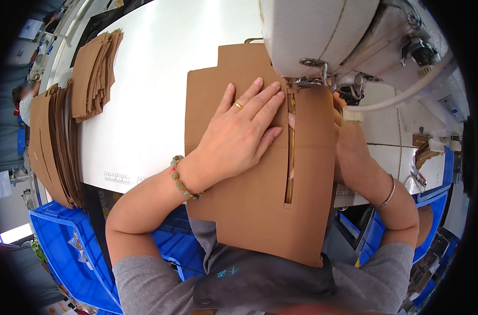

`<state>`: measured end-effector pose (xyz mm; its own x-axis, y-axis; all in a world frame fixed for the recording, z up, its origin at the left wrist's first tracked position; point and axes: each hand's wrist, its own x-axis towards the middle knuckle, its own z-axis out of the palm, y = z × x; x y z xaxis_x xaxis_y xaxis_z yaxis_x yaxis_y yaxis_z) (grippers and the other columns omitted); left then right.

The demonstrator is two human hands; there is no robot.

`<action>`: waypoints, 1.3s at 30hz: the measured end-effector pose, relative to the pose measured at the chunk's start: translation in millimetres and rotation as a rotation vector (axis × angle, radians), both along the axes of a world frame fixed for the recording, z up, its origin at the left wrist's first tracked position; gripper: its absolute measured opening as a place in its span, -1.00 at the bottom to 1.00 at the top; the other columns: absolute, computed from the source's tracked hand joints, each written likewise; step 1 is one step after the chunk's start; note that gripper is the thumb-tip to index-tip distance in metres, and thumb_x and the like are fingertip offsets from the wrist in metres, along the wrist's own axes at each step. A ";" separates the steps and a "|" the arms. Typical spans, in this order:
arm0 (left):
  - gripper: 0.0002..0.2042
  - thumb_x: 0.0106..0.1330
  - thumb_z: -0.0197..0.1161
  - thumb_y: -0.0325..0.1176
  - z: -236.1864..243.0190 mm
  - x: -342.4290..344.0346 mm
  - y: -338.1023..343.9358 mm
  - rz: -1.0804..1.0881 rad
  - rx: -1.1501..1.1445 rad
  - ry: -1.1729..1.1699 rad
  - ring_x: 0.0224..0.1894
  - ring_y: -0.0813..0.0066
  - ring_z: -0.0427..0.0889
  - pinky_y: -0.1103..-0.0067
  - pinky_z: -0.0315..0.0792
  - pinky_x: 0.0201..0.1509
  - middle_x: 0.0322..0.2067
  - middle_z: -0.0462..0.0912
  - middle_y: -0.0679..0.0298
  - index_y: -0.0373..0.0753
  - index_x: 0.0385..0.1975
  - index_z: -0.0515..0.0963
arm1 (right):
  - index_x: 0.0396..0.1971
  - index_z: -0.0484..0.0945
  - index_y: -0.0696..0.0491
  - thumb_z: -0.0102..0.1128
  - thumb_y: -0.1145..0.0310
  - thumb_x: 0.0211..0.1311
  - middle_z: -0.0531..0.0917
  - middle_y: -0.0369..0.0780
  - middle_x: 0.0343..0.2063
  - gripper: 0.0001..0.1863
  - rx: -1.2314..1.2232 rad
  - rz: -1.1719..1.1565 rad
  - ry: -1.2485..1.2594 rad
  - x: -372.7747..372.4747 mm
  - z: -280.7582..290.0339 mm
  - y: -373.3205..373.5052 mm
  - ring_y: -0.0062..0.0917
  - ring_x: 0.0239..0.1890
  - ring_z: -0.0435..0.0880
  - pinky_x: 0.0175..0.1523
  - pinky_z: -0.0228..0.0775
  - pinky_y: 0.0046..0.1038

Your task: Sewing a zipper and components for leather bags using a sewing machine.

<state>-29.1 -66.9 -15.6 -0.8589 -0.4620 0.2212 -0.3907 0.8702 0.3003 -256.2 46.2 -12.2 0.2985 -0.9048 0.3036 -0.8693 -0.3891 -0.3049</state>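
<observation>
Hands [239,131] press flat tan leather panel [249,210] with brass zipper [291,152].

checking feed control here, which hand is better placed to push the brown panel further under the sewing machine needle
Left, probably. The left hand lies flat on top of the brown panel, fingertips beside the zipper, so it can steer. The right hand is mostly hidden behind the panel's edge.

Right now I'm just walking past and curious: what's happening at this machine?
A person is feeding a brown leather panel with a gold zipper under a white sewing machine. The left hand lies flat on the panel beside the zipper; the right hand sits at its right edge, partly hidden. Stacked brown pieces lie on the white table.
</observation>
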 end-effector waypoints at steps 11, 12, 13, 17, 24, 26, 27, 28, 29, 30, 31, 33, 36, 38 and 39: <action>-0.46 0.45 0.28 -0.30 0.7 1.0 1.1 -0.057 0.016 0.029 0.54 0.05 0.32 -0.09 0.17 0.53 0.44 0.44 0.11 -0.27 0.41 0.42 | 0.25 0.61 0.00 0.32 0.25 0.15 0.72 -0.13 0.03 -0.40 0.011 0.014 0.048 -1.8 0.6 0.5 -0.25 0.04 0.74 0.45 0.24 0.16; -0.46 0.46 0.28 -0.30 0.9 0.9 0.8 -0.059 0.017 0.032 0.54 0.05 0.32 -0.09 0.17 0.54 0.44 0.44 0.11 -0.27 0.41 0.42 | 0.25 0.61 0.00 0.33 0.26 0.14 0.72 -0.13 0.02 -0.41 0.006 0.015 0.049 -1.8 0.4 0.1 -0.24 0.04 0.74 0.45 0.24 0.15; -0.46 0.46 0.28 -0.30 1.2 0.9 0.6 -0.059 0.016 0.031 0.54 0.05 0.32 -0.09 0.17 0.54 0.44 0.44 0.11 -0.27 0.41 0.42 | 0.24 0.61 0.00 0.33 0.26 0.14 0.73 -0.12 0.02 -0.41 0.000 0.017 0.049 -1.8 0.2 -0.4 -0.24 0.04 0.74 0.45 0.24 0.15; -0.48 0.47 0.26 -0.28 1.6 0.5 -0.6 -0.076 -0.003 0.014 0.54 0.06 0.31 -0.08 0.17 0.54 0.44 0.44 0.11 -0.26 0.40 0.44 | 0.22 0.62 0.02 0.33 0.28 0.13 0.74 -0.13 -0.01 -0.42 -0.041 0.023 0.038 -1.2 -0.9 -1.6 -0.23 0.02 0.74 0.46 0.23 0.14; -0.50 0.50 0.22 -0.25 1.0 -1.8 -0.2 -0.055 -0.035 -0.025 0.55 0.11 0.30 -0.05 0.17 0.54 0.46 0.42 0.18 -0.23 0.40 0.46 | 0.21 0.62 0.01 0.34 0.28 0.12 0.73 -0.12 0.00 -0.43 -0.013 0.007 0.054 -1.7 -2.0 0.0 -0.23 -0.01 0.75 0.45 0.25 0.16; -0.50 0.50 0.22 -0.25 1.0 -2.2 -0.3 -0.050 -0.046 -0.023 0.55 0.12 0.31 -0.05 0.18 0.54 0.46 0.42 0.19 -0.22 0.40 0.46 | 0.22 0.62 0.01 0.34 0.27 0.12 0.73 -0.12 0.01 -0.42 -0.011 0.011 0.045 -1.7 -3.0 -0.5 -0.24 -0.01 0.75 0.45 0.25 0.17; -0.50 0.50 0.22 -0.25 0.9 -2.4 -0.4 -0.049 -0.047 -0.027 0.54 0.12 0.31 -0.05 0.18 0.54 0.47 0.42 0.21 -0.21 0.40 0.46 | 0.22 0.62 0.00 0.35 0.26 0.13 0.73 -0.13 0.02 -0.42 -0.010 0.015 0.037 -1.7 -3.5 -0.6 -0.25 -0.01 0.75 0.44 0.25 0.18; -0.50 0.50 0.22 -0.25 0.8 -2.7 -0.6 -0.044 -0.051 -0.028 0.54 0.12 0.31 -0.05 0.18 0.54 0.47 0.42 0.21 -0.21 0.40 0.46 | 0.23 0.62 0.00 0.35 0.26 0.13 0.73 -0.13 0.02 -0.41 -0.010 0.018 0.029 -1.6 -3.8 -0.9 -0.25 0.00 0.75 0.44 0.25 0.18; -0.50 0.49 0.22 -0.26 0.7 -3.0 -0.7 -0.045 -0.057 -0.032 0.54 0.12 0.32 -0.04 0.19 0.53 0.47 0.42 0.22 -0.21 0.40 0.46 | 0.23 0.62 0.00 0.35 0.25 0.14 0.73 -0.14 0.04 -0.41 -0.015 0.016 0.003 -1.3 -3.9 -0.8 -0.25 0.00 0.75 0.44 0.25 0.18; -0.50 0.49 0.22 -0.26 0.6 -3.3 -0.9 -0.048 -0.056 -0.039 0.53 0.12 0.32 -0.04 0.20 0.53 0.47 0.42 0.24 -0.21 0.40 0.46 | 0.23 0.61 -0.01 0.35 0.25 0.14 0.72 -0.14 0.04 -0.41 -0.018 0.015 -0.010 -1.2 -3.9 -0.6 -0.25 0.00 0.75 0.44 0.25 0.19; -0.50 0.49 0.22 -0.26 0.7 -3.5 -1.0 -0.045 -0.063 -0.036 0.53 0.12 0.32 -0.04 0.20 0.53 0.47 0.42 0.24 -0.21 0.40 0.46 | 0.24 0.61 -0.01 0.35 0.24 0.14 0.72 -0.14 0.05 -0.41 -0.021 0.014 -0.022 -0.9 -3.8 -0.5 -0.25 0.00 0.75 0.43 0.25 0.19; -0.51 0.49 0.22 -0.27 1.0 -3.9 -1.2 -0.050 -0.063 -0.038 0.52 0.12 0.34 -0.04 0.22 0.52 0.46 0.43 0.25 -0.21 0.39 0.47 | 0.24 0.61 -0.01 0.34 0.24 0.16 0.72 -0.15 0.07 -0.42 -0.017 0.009 -0.010 -0.7 -3.3 0.1 -0.25 0.01 0.75 0.43 0.25 0.19; -0.51 0.49 0.21 -0.27 2.3 -4.4 -1.1 -0.053 -0.071 -0.042 0.51 0.13 0.36 -0.05 0.24 0.50 0.45 0.43 0.23 -0.22 0.39 0.47 | 0.23 0.62 -0.02 0.34 0.23 0.17 0.72 -0.16 0.07 -0.43 -0.016 0.004 0.004 -0.8 -3.1 0.6 -0.26 0.02 0.75 0.41 0.25 0.21; -0.52 0.49 0.21 -0.27 3.7 -4.9 -0.9 -0.054 -0.089 -0.044 0.50 0.13 0.37 -0.05 0.26 0.49 0.44 0.44 0.23 -0.22 0.38 0.48 | 0.23 0.62 -0.02 0.34 0.23 0.17 0.72 -0.17 0.07 -0.43 0.003 -0.001 0.018 -1.3 -3.3 0.8 -0.27 0.04 0.74 0.40 0.25 0.22; -0.52 0.49 0.20 -0.27 4.5 -5.1 -0.8 -0.057 -0.098 -0.061 0.50 0.13 0.38 -0.05 0.27 0.48 0.44 0.44 0.22 -0.23 0.38 0.48 | 0.22 0.62 -0.02 0.34 0.23 0.17 0.72 -0.17 0.07 -0.44 0.012 -0.002 0.023 -1.5 -3.3 0.8 -0.28 0.04 0.74 0.40 0.25 0.23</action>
